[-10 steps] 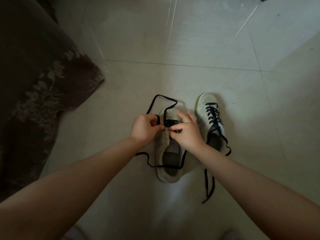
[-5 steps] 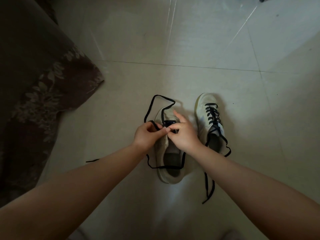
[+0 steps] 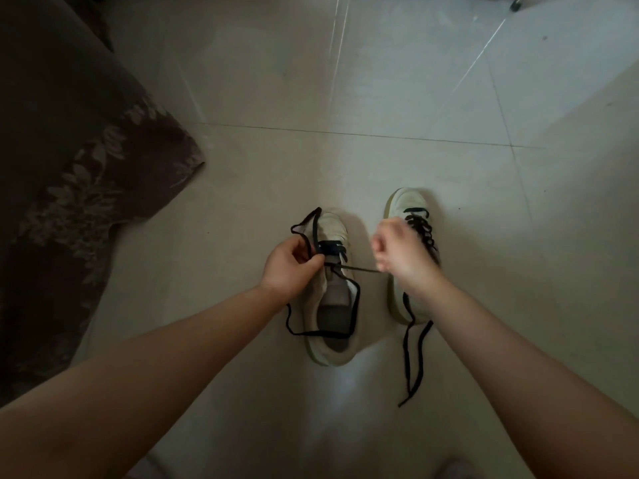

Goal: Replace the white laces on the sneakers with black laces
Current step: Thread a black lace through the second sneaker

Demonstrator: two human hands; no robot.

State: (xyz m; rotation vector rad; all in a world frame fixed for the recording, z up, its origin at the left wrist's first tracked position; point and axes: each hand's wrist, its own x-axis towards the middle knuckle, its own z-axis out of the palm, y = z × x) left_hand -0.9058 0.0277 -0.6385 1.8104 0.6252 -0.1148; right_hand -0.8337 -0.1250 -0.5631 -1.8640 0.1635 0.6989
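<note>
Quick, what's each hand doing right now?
Left hand: pinching the black lace at the left sneaker.
Right hand: closed on the same lace, pulling it tight sideways.

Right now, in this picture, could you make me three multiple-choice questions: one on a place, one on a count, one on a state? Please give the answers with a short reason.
1. Where does the patterned cloth lie?
A. left of the sneakers
B. right of the sneakers
C. on top of a sneaker

2. How many sneakers stand on the floor?
A. one
B. two
C. three

3. How far is the left sneaker laced?
A. fully, to the top
B. only near the toe
C. no lace at all

Answers:
1 A: the cloth fills the picture's left edge.
2 B: the left sneaker and the right sneaker stand side by side.
3 B: the black lace crosses only near the toe; the rest hangs loose between the left hand and the right hand.
</note>
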